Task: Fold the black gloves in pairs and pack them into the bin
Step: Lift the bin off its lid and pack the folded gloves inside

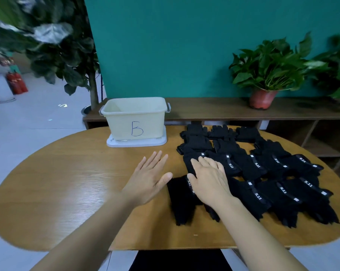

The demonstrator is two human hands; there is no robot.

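Several black gloves (263,173) with white tags lie spread in overlapping rows over the right half of the oval wooden table (67,182). A cream bin (135,118) marked "B" stands on a white lid at the table's far middle, and no gloves show inside it. My right hand (210,178) lies flat with straight fingers on the leftmost gloves. One glove (181,202) lies just left of that wrist, fingers pointing toward me. My left hand (149,177) is open with spread fingers over bare wood, its thumb near that glove's cuff.
A low wooden shelf (224,110) runs behind the table against a teal wall, with a potted plant (267,75) in a red pot on it. A tall leafy plant (53,45) stands at the back left. Red fire extinguishers (17,83) sit on the floor far left.
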